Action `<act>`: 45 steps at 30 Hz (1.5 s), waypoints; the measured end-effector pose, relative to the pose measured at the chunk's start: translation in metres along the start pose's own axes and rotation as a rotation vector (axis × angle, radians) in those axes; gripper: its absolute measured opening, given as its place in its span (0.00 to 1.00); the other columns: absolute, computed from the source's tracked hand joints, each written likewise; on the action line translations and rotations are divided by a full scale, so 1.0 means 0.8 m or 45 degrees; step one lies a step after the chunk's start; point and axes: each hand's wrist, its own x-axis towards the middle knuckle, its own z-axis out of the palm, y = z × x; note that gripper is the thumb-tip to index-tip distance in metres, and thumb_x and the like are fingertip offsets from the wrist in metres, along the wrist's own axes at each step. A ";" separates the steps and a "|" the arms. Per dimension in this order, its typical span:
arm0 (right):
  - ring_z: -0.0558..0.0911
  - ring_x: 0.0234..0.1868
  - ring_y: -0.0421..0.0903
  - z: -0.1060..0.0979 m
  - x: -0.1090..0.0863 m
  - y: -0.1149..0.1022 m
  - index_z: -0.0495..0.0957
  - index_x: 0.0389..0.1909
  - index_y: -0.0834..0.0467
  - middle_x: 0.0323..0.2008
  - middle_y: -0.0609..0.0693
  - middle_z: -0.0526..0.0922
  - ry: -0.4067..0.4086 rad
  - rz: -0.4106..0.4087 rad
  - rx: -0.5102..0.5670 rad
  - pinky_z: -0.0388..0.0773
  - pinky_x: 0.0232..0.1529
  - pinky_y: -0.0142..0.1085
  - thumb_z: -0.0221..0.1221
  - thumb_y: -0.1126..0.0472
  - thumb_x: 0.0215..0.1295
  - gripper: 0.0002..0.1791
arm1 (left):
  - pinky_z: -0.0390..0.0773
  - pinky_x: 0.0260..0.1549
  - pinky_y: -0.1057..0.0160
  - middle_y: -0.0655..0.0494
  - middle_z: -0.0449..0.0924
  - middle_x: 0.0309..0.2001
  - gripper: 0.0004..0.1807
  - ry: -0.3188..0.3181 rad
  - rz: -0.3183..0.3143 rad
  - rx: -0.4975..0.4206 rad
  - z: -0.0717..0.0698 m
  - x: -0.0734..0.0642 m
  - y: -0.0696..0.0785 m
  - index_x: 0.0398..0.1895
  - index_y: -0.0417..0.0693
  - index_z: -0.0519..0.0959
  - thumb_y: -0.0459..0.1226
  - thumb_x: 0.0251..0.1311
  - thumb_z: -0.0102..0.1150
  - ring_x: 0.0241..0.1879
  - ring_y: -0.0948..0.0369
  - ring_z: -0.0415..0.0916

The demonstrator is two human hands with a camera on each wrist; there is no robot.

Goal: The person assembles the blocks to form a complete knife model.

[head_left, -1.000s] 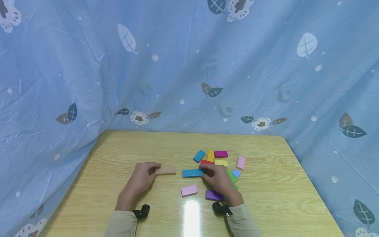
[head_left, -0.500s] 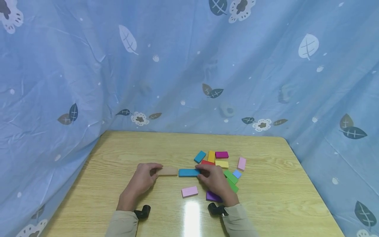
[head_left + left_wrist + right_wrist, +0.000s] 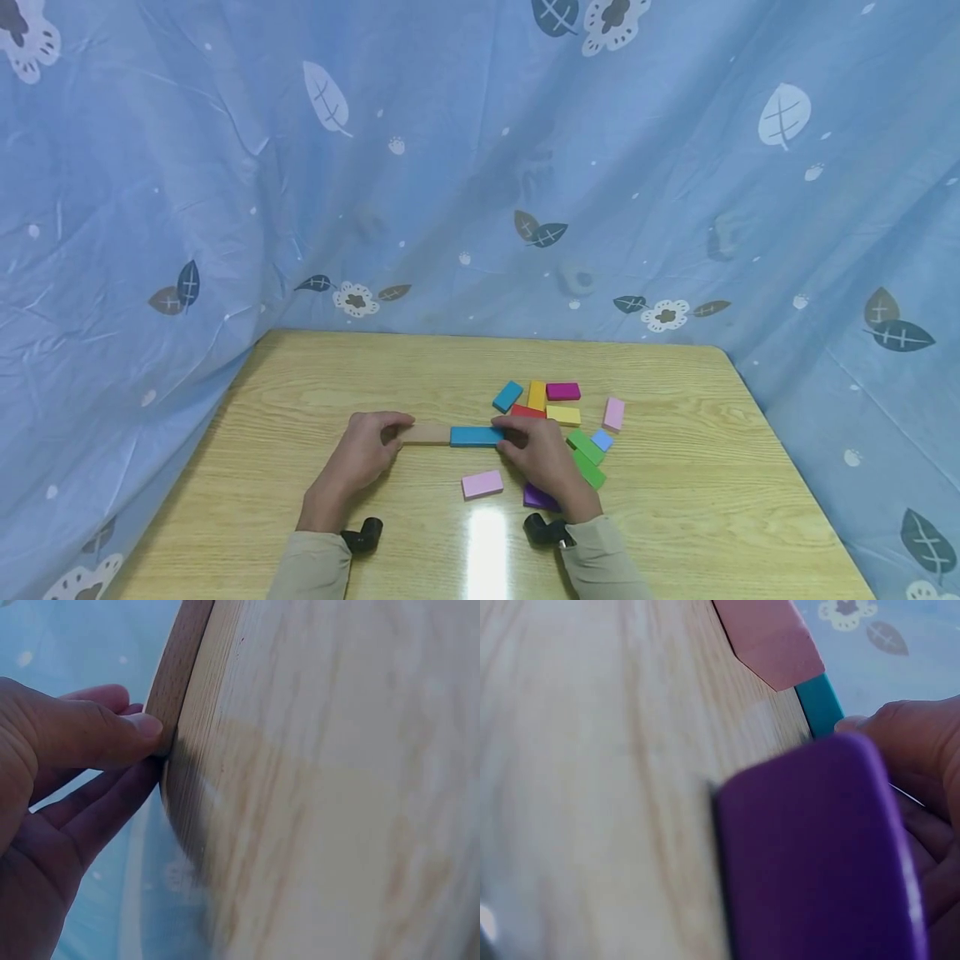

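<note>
On the table, a plain wood block (image 3: 427,435) and a blue block (image 3: 476,437) lie end to end in one line, their near ends touching. My left hand (image 3: 365,450) pinches the wood block's left end between thumb and fingers, as the wood block (image 3: 178,667) in the left wrist view also shows. At the other end, my right hand (image 3: 546,454) pinches the right end of the blue block. In the right wrist view, a purple block (image 3: 810,855) partly covers the right hand (image 3: 922,772) and the blue block (image 3: 821,709).
A pink block (image 3: 482,484) lies in front of the row. Behind and beside the right hand are red (image 3: 528,411), yellow (image 3: 563,416), magenta (image 3: 563,391) and green blocks (image 3: 589,469), among several others. A blue patterned cloth (image 3: 465,167) hangs behind the table (image 3: 697,500).
The right hand has slid the blue block leftward until the gap to the wood block closed. The left hand and the wood block have stayed nearly still.
</note>
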 end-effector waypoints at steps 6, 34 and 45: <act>0.90 0.52 0.42 0.001 -0.002 0.001 0.92 0.55 0.53 0.52 0.47 0.94 0.013 0.020 0.006 0.91 0.55 0.40 0.76 0.67 0.65 0.18 | 0.85 0.67 0.44 0.48 0.91 0.57 0.21 -0.008 -0.014 -0.018 0.001 -0.001 -0.002 0.58 0.44 0.90 0.21 0.64 0.69 0.63 0.48 0.86; 0.93 0.54 0.51 -0.018 -0.011 0.015 0.89 0.59 0.60 0.52 0.53 0.94 -0.031 0.038 0.201 0.92 0.55 0.38 0.74 0.69 0.66 0.20 | 0.87 0.64 0.47 0.47 0.91 0.57 0.21 -0.005 -0.003 -0.029 0.004 0.000 -0.003 0.58 0.43 0.90 0.20 0.64 0.69 0.62 0.48 0.87; 0.90 0.43 0.39 -0.070 -0.040 0.043 0.90 0.60 0.56 0.50 0.50 0.95 -0.039 0.134 0.226 0.90 0.47 0.29 0.75 0.68 0.66 0.21 | 0.85 0.68 0.45 0.47 0.90 0.59 0.22 -0.022 -0.025 -0.037 -0.001 0.001 -0.001 0.60 0.43 0.89 0.21 0.65 0.68 0.65 0.47 0.85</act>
